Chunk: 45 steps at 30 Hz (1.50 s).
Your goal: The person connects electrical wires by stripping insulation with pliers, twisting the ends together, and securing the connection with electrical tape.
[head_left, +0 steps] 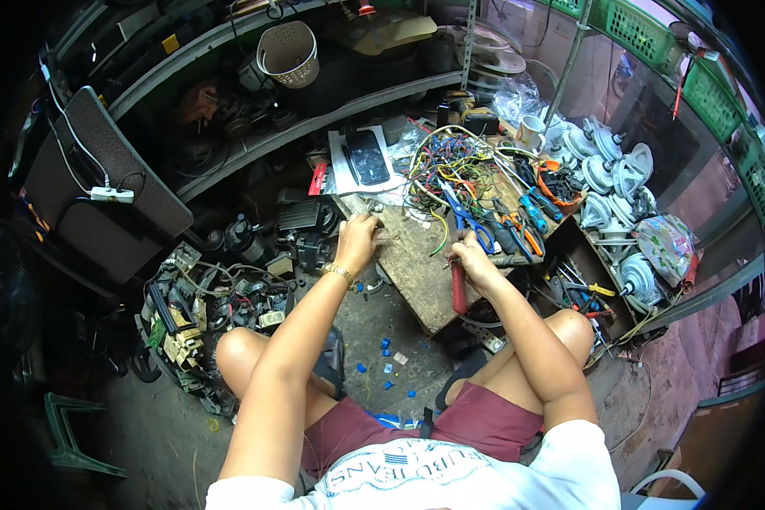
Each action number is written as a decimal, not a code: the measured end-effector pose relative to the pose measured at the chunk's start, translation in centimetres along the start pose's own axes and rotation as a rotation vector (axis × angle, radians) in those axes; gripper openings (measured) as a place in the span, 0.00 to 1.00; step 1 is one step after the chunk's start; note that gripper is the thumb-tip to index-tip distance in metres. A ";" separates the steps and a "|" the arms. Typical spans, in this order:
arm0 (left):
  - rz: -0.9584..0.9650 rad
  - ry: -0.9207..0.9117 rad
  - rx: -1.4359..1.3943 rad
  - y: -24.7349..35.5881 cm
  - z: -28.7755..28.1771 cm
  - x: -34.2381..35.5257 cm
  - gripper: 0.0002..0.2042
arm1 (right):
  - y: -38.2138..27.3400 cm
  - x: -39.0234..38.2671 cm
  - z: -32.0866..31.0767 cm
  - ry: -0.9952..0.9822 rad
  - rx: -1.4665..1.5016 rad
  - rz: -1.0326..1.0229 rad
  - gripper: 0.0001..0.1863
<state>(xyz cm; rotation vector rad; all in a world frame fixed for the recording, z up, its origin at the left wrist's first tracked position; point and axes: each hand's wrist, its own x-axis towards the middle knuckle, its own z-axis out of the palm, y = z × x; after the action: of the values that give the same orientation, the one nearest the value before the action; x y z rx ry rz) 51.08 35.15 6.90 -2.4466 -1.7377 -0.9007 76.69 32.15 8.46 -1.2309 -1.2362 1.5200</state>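
My left hand (359,241) is closed at the left edge of the worn wooden table (425,293), fingers curled down; what they hold, if anything, is hidden. A small metallic piece (373,206) lies just beyond its knuckles. My right hand (476,262) grips a tool with a red handle (458,289), which sticks out below the fist toward me; its working end is hidden. Blue-handled scissors (484,238) lie right beyond that hand. Pliers with orange-and-black handles (523,238) rest to its right. A tangle of coloured wires (455,166) covers the table's far part.
A phone (366,158) lies on white paper at the back, near a mug (530,133) and a cordless drill (467,112). Metal rotor-like parts (629,174) pile up at right. A drawer of tools (580,285) stands below them. Electronic scrap (204,314) heaps at left; blue bits (387,343) litter the floor.
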 end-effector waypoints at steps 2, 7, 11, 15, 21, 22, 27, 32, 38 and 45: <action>-0.040 -0.062 0.055 -1.5 1.3 0.4 0.08 | -0.2 -0.4 0.4 0.064 -0.327 -0.083 0.21; -0.053 -0.039 0.117 -1.2 3.1 1.2 0.06 | 0.4 -3.0 3.3 -0.011 -0.895 -0.119 0.21; -0.036 0.004 0.248 -0.4 2.7 1.8 0.07 | 4.4 -2.9 4.9 -0.016 -1.230 -0.479 0.24; 0.038 -0.232 0.589 3.2 -1.7 2.7 0.09 | 4.6 -2.2 5.5 0.062 -1.256 -0.678 0.19; 0.270 -0.486 0.444 18.8 -20.0 3.2 0.03 | 2.5 1.1 3.3 0.170 -1.497 -0.704 0.07; 0.282 -0.543 0.350 21.6 -23.9 3.0 0.03 | 2.5 1.1 3.8 0.152 -1.507 -0.742 0.07; 0.505 -0.381 0.111 28.9 -33.1 -0.3 0.04 | 3.5 3.0 3.2 0.122 -1.743 -0.642 0.07; 0.583 -0.309 0.177 30.6 -35.2 -3.3 0.04 | 2.5 2.5 3.7 0.258 -1.544 -0.750 0.03; 0.588 -0.294 0.230 31.4 -36.7 -5.6 0.04 | -0.3 0.9 2.8 0.304 -1.122 -0.759 0.05; 0.541 -0.378 0.301 31.2 -38.0 -7.1 0.04 | -3.9 -1.9 0.4 0.242 -0.591 -0.500 0.05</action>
<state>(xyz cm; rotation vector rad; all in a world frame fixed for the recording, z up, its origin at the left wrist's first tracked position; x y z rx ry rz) 59.77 4.61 45.13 -2.7596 -1.0539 -0.1229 76.68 30.99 12.65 -1.2834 -1.7276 0.6401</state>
